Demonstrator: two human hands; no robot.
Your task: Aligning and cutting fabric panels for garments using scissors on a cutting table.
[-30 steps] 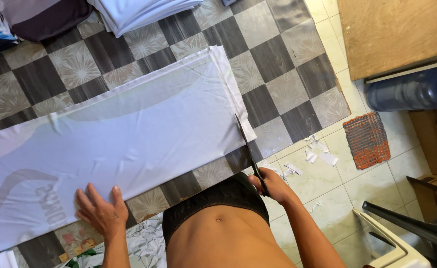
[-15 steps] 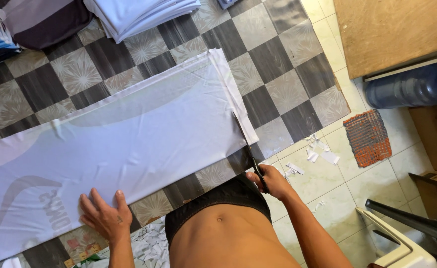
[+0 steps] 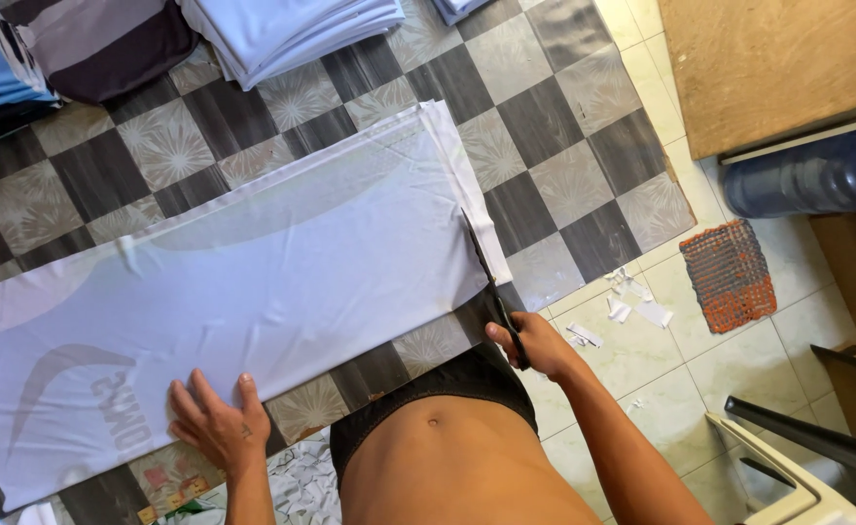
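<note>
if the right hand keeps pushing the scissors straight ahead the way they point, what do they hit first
Most likely more of the white fabric: the right hand aims the scissors along its right edge, with only checkered floor mat beyond.

a long pale blue fabric sheet (image 3: pixel 253 282) lies flat, spread diagonally across the checkered floor; black-handled scissors (image 3: pixel 496 292) cut along its right end, beside a narrow strip.

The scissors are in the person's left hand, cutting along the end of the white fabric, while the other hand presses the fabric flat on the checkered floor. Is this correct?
Not quite. The head view shows the scissors in the right hand, not the left. The rest holds: they cut along the end of the white fabric, and the left hand presses the fabric flat on the checkered floor.
</note>
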